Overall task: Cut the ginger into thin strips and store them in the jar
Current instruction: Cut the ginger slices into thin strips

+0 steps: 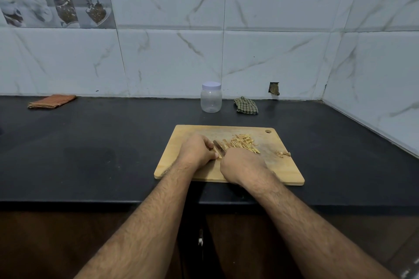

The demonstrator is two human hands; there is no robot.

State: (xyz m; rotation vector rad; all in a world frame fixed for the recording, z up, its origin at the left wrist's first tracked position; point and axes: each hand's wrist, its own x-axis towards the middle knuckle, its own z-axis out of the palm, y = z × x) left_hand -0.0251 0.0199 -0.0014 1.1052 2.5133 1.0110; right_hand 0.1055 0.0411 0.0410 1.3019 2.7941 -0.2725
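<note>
A wooden cutting board lies on the black counter. On it is a pile of thin ginger strips, and a few scraps of ginger lie near its right edge. My left hand has its fingers curled down on a small piece of ginger. My right hand grips the knife's handle, which is hidden. The knife blade runs between my two hands, right beside the left fingers. A clear plastic jar with a white lid on stands behind the board, near the wall.
A green checked cloth lies to the right of the jar. A folded orange cloth lies far left at the wall. Tiled walls close the back and the right side. The counter's front edge runs below the board.
</note>
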